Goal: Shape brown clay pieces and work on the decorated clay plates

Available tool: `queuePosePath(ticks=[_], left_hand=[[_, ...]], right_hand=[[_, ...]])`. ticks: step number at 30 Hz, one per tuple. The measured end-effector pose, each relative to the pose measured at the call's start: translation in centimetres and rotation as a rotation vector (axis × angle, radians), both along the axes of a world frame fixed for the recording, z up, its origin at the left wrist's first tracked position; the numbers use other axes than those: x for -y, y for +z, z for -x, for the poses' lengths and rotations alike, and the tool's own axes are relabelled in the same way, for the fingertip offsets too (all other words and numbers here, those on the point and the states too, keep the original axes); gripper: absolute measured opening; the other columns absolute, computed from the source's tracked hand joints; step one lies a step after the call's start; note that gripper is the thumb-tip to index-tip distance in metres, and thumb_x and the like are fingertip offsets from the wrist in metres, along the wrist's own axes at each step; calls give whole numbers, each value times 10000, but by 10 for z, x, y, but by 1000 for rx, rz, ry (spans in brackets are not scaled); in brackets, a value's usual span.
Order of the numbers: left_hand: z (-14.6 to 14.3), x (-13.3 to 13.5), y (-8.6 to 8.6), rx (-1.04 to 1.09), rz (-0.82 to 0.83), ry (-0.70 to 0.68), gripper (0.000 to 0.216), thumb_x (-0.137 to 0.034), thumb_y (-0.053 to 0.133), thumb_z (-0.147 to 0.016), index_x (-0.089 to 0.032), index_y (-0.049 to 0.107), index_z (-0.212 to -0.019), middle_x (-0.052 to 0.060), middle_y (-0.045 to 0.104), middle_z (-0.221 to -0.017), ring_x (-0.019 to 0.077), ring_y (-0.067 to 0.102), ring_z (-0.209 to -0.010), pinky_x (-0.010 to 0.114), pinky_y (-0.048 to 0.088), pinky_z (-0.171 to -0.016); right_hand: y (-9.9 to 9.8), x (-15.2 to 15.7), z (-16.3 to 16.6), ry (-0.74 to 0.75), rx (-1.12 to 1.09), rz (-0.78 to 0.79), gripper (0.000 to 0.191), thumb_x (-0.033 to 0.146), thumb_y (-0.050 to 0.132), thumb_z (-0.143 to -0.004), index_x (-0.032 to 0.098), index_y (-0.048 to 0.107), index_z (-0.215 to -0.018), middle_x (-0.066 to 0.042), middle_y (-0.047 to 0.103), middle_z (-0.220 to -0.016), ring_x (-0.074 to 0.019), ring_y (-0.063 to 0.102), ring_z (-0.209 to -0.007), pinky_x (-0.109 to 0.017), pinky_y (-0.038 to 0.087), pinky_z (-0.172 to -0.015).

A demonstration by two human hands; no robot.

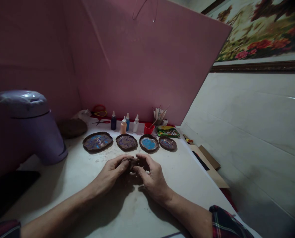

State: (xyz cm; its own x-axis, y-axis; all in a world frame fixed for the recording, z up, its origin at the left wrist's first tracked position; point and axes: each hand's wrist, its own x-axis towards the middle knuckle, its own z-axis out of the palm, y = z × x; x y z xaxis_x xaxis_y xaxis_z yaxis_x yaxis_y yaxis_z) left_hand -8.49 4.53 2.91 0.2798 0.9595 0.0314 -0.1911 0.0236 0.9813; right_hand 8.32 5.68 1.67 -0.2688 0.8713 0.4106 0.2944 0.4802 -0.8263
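Note:
A small lump of dark brown clay (130, 162) is held just above the white tabletop, between both hands. My left hand (115, 168) is closed around it, with the thumb pressed on its near side. My right hand (149, 173) pinches at the lump's right edge with thumb and fingertips. Part of the lump is hidden behind the fingers. Beyond the hands stands a row of dark-rimmed clay dishes: a large painted dish (98, 142), a purple-streaked dish (126, 142), a blue-centred dish (149, 143) and a small dish (167, 143).
Behind the dishes stand a dark paint bottle (113, 121), a peach bottle (123, 126), a white bottle (136, 124) and a red cup (148, 128) with a brush. Scissors (103, 122) lie at the back. A purple lidded container (39, 132) rises at left, near a brown clay slab (72, 128).

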Motion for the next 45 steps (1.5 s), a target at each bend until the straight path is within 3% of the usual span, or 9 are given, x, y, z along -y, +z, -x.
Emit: queuePosePath(ticks=[4,8,17,23,29,33,37,40,45], left_hand=[[2,-1,-1,1,58,30,316,-398,615,-804,-166,636,-1017,53,656,-864,115,567,-529,245,452,-494],[3,-2,-2,25,66,98,301,-385,670,-753,-161,637,-952,22,642,-767,97,544,-461,229,436,-455],[3,1,4,-19,7,191,276,-379,663,-749,-141,641,-887,13,636,-711,87,513,-481,204,411,-450],[5,-1,1,-79,19,222,267,-365,660,-759,-158,621,-923,-11,611,-704,89,516,-496,206,412,-465],[4,-2,-3,145,130,108,278,-345,686,-744,-176,615,-952,-8,595,-697,120,559,-553,234,443,-518],[0,1,3,367,161,1,273,-315,646,-777,-176,606,-1008,38,615,-802,165,596,-674,269,476,-582],[-1,1,4,359,186,62,315,-397,697,-728,-142,617,-895,28,592,-743,137,569,-618,232,457,-529],[0,-1,2,277,182,110,291,-358,749,-683,-129,586,-757,-8,554,-658,79,495,-513,179,391,-442],[0,1,6,267,206,87,196,-281,695,-751,-136,567,-781,-28,537,-598,64,475,-477,168,392,-429]], right_hand=[[3,2,1,-12,-34,20,241,195,566,-845,154,581,-1082,-70,659,-943,-162,626,-812,-276,508,-731],[5,4,0,39,-9,-24,171,176,549,-854,167,636,-1000,-63,657,-935,-167,607,-844,-278,497,-742],[10,6,-3,176,17,-195,355,160,553,-840,222,619,-1183,-73,595,-975,-170,570,-860,-293,496,-758],[15,10,-4,226,153,-260,359,231,534,-869,221,605,-1221,-81,530,-975,-185,528,-912,-315,480,-817],[10,10,-5,138,245,-333,471,201,534,-847,236,513,-1316,-102,499,-1073,-202,523,-963,-337,472,-834],[6,6,-6,56,293,-396,478,196,490,-868,236,479,-1343,-105,506,-1033,-188,543,-877,-324,493,-754],[7,7,-5,206,382,-467,541,207,502,-844,171,429,-1378,-115,554,-962,-195,553,-804,-323,498,-689],[5,9,-6,272,272,-509,517,161,507,-808,188,502,-1325,-85,572,-875,-173,552,-725,-290,482,-626],[-1,8,-8,141,50,-420,450,62,463,-845,249,576,-1239,-49,574,-833,-140,555,-719,-253,470,-638]])
